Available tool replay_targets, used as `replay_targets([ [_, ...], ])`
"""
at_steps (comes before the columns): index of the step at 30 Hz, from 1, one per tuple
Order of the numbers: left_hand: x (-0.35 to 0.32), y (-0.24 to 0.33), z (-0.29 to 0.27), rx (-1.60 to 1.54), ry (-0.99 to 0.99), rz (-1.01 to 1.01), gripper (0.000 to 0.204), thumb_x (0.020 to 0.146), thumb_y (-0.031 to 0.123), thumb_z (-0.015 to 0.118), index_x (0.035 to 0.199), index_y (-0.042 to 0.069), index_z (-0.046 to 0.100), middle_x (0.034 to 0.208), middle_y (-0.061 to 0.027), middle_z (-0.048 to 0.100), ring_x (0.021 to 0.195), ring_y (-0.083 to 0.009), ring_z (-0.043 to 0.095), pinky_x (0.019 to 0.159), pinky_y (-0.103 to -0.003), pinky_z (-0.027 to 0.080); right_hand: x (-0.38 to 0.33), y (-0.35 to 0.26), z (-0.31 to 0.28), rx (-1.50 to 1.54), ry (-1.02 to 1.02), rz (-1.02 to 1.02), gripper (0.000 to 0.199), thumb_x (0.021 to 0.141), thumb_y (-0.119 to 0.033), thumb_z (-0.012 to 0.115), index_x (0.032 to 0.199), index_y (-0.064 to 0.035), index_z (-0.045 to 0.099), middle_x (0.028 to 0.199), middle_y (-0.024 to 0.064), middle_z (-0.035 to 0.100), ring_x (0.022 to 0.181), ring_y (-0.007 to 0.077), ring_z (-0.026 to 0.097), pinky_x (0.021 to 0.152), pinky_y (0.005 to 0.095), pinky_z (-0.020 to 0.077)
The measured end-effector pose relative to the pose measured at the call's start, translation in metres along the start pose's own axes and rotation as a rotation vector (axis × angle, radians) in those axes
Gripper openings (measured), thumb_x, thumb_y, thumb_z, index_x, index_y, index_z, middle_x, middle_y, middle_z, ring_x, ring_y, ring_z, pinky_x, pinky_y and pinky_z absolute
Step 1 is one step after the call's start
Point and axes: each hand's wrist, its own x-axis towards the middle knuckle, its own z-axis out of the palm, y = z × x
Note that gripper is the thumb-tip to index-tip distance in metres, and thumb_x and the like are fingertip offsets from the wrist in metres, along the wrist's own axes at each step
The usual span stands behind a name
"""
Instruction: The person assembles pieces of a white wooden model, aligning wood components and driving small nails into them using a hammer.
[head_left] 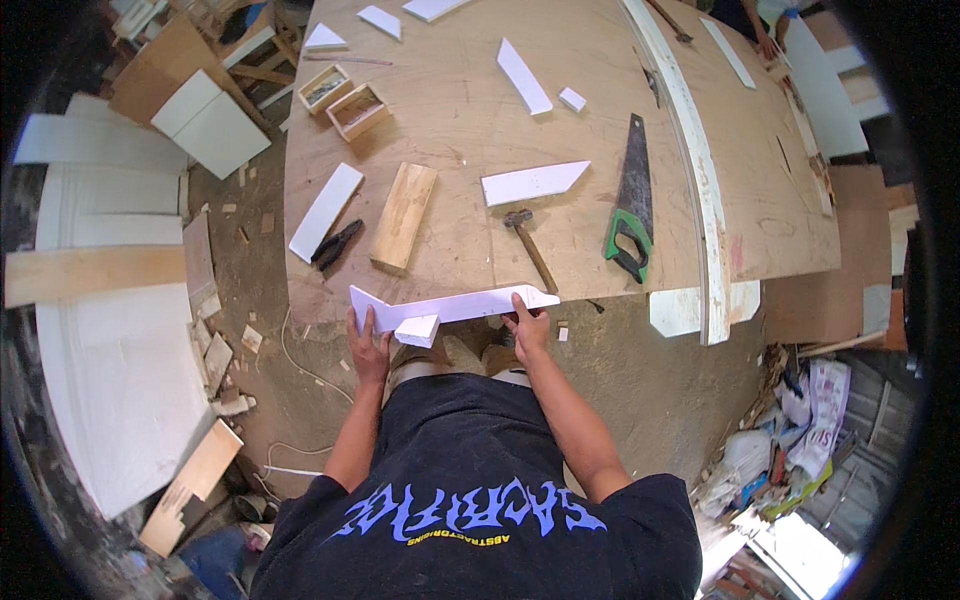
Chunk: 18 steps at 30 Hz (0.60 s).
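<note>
A long white board (pixel 455 307) with an angled left end is held in both hands along the near edge of the wooden table (pixel 460 135). My left hand (pixel 370 345) grips its left part, near a small white block (pixel 417 330) that juts out toward me. My right hand (pixel 527 328) pinches the board near its pointed right end, thumb on top. Just beyond the board lie a hammer (pixel 530 250), a thick bare wood block (pixel 404 217) and black-handled pliers (pixel 337 245). A white piece with a slanted end (pixel 535 183) rests behind the hammer.
A green-handled handsaw (pixel 632 205) lies at the right, beside a long white strip (pixel 690 150) crossing the table. Two small wooden boxes (pixel 358 110) stand at the back left. White panels (pixel 120 330) lean at the left; scraps and bags (pixel 745 465) litter the right floor.
</note>
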Motion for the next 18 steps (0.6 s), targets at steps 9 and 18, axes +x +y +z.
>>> replay_targets([
  [9, -0.011, 0.003, 0.009, -0.029, 0.149, -0.105, 0.098, 0.078, 0.02, 0.09, 0.161, 0.008, 0.04, 0.162, -0.0247, 0.034, 0.148, -0.0452, 0.037, 0.122, -0.05, 0.033, 0.02, -0.008, -0.019, 0.044, -0.151, 0.14, 0.035, 0.095, -0.022, 0.081, 0.122, -0.0092, 0.064, 0.111, 0.008, 0.072, 0.107, 0.0267, 0.068, 0.094, 0.0489, 0.0552],
  [18, -0.007, -0.002, -0.001, -0.141, 0.092, -0.135, 0.1, 0.076, 0.02, 0.092, 0.16, 0.006, 0.039, 0.161, -0.0248, 0.035, 0.147, -0.0453, 0.036, 0.123, -0.053, 0.032, 0.015, -0.011, -0.033, -0.056, -0.035, 0.327, 0.068, 0.092, -0.032, 0.083, 0.143, -0.004, 0.048, 0.126, 0.0177, 0.061, 0.107, 0.0312, 0.064, 0.089, 0.0456, 0.0584],
])
